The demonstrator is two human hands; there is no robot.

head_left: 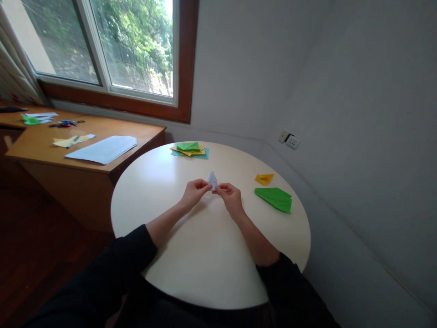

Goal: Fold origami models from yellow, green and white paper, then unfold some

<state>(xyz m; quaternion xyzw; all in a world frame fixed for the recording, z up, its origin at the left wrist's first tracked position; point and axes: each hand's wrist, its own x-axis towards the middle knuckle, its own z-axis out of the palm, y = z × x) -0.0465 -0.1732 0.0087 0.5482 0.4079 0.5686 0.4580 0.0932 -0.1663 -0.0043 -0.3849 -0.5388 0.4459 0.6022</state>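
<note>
Round white smooth-topped table [205, 259], centre of frame. Orange-brown wooden desk [116, 128], left side, with a broad pale paper sheet [105, 149] on top. Left hand [193, 193], mid-frame: thumb and fingers pinched on the left lower edge of the small white folded paper piece [212, 179]. Right hand [231, 197], just right of centre: thumb and fingertips closed on its right lower corner. Long bright-green folded paper [274, 199], right of frame, lying flat on the table. Stack of green, yellow and blue papers [190, 150], upper middle, near the far rim. Small yellow-orange folded paper [264, 179], right, just above the green one.

White piece sits between both hands, dead centre. Handling, my guess: very light, springy at the creases, not slippery, easily crumpled or torn; best held by the thicker folded lower edges, light pinch, points left alone. Looks: plain white, narrow upright shape, wider low down, pointed tips on top; fine folds too small to tell.
</note>
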